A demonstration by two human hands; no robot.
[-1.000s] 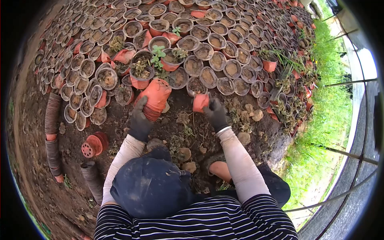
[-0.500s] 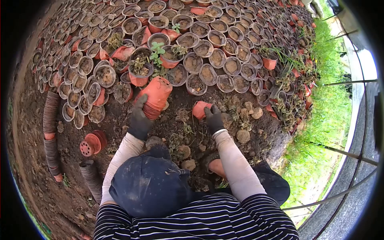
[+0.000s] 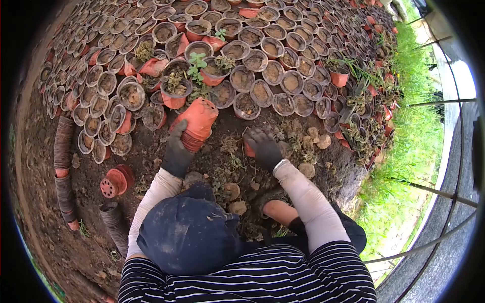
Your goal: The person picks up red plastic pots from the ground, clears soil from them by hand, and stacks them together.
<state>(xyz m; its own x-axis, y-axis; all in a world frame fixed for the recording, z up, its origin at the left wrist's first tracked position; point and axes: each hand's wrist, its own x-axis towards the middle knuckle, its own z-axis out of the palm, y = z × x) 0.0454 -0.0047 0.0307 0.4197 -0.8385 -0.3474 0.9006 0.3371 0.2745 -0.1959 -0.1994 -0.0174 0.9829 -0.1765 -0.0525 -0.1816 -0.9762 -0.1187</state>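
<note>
My left hand (image 3: 178,153), in a dark glove, is closed round a stack of red pots (image 3: 198,121) with the holed bottom facing up and away. To its right, my right hand (image 3: 263,146), also gloved, lies palm down over a small red pot (image 3: 249,150). Only a bit of that pot shows at the left edge of the fingers, and the fingertips are partly hidden. Dry plants and soil clumps (image 3: 231,191) lie on the ground between and below the hands.
Rows of soil-filled pots (image 3: 273,73) spread across the far ground. At left are a long curved pot stack (image 3: 63,146), a short red stack (image 3: 117,181) and a dark stack (image 3: 115,227). Grass (image 3: 404,166), poles and grey sheeting (image 3: 434,242) are at right.
My right hand has turned and spread over the small red pot, hiding most of it, and the right forearm has swung outward. The left hand still holds its stack in nearly the same place.
</note>
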